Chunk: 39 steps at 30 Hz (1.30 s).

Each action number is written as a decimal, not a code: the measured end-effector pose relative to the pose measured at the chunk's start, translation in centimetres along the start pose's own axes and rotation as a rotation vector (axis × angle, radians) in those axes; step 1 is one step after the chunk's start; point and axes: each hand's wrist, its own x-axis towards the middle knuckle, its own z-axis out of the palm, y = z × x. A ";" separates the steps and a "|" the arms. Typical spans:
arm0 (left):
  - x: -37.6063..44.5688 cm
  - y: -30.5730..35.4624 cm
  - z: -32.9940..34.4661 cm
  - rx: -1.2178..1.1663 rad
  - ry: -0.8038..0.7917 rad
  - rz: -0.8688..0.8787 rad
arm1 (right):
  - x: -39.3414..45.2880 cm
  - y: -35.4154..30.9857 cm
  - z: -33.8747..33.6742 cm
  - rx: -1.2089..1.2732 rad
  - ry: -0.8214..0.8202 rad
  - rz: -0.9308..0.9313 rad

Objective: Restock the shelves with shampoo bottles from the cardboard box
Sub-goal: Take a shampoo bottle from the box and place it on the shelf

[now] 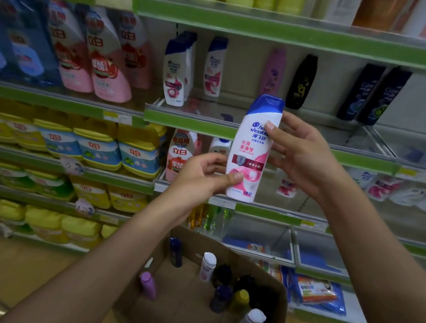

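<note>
A white shampoo bottle (251, 152) with a blue cap and pink label stands upright in the air in front of the shelves. My left hand (202, 173) grips its lower part, thumb across the front. My right hand (300, 151) holds its upper right side, thumb on the label. Behind it, a shelf (189, 123) with a green edge carries matching white and blue bottles (178, 70) at the left, then a pink, a black and dark blue ones. Below, the open cardboard box (281, 295) on the floor holds several upright bottles in purple, black, yellow and white.
Pink and blue refill pouches (103, 60) fill the shelf at left, with yellow detergent bottles (94, 145) on the rows below. Lower glass-fronted shelves (258, 238) at the right hold few items. Blue packets (319, 292) lie on the bottom shelf beside the box.
</note>
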 end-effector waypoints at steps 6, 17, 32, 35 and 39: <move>0.8 0.2 0.0 0.056 -0.006 0.043 | 0.7 0.4 -0.1 0.008 0.070 -0.052; 7.2 1.0 -5.5 0.182 -0.067 0.067 | 7.7 2.0 3.3 0.024 0.192 -0.085; 20.0 1.6 -11.7 0.311 0.032 0.132 | 20.6 3.0 7.3 -0.054 0.292 -0.204; 21.8 1.7 -11.9 0.329 0.067 0.135 | 22.7 3.5 7.4 -0.058 0.300 -0.219; 23.8 1.4 -11.7 0.396 0.091 0.164 | 24.3 4.5 7.2 -0.056 0.304 -0.218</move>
